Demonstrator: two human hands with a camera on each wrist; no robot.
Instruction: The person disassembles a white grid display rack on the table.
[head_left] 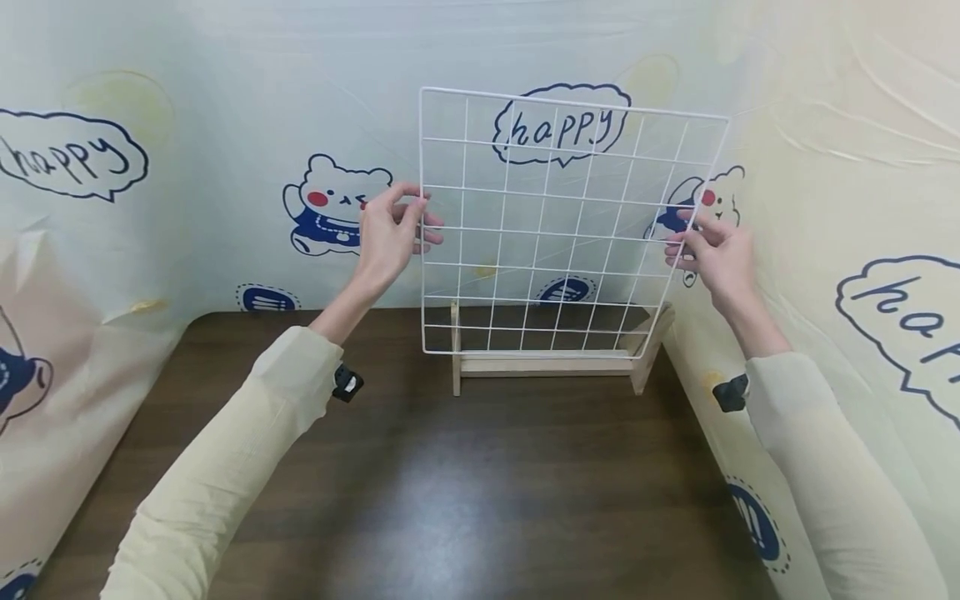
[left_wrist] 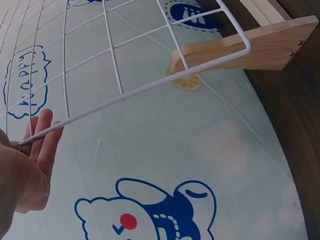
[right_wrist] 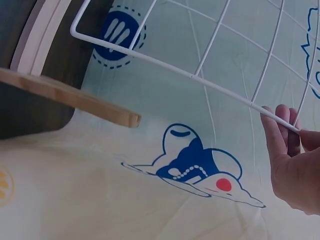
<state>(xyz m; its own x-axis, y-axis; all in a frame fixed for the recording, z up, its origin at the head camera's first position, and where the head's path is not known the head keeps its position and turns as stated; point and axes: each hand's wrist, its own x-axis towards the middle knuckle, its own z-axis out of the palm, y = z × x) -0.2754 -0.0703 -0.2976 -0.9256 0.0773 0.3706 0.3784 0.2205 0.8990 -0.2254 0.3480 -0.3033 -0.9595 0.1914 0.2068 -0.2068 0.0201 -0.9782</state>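
As a white wire grid (head_left: 535,233) is held near upright by a wooden stand (head_left: 546,367) on a dark table (head_left: 375,500), a person steadies it from both sides, the left hand (head_left: 392,235) pinching one side edge between thumb and fingers, the right hand (head_left: 722,254) pinching the other. Good handling here probably calls for grips at matching height, a light pinch that does not bow the wire, and slow, equal movement so the lower corners clear the wood. The head view takes in the grid's full span but leaves unclear whether its lower edge touches the stand. The left wrist view adds two screw heads (left_wrist: 300,43) on the left end piece (left_wrist: 250,52) and an orange-slice print (left_wrist: 187,82) on the backdrop; the right wrist view shows backdrop between the right end piece (right_wrist: 75,95) and the grid's edge, which overlap from above.
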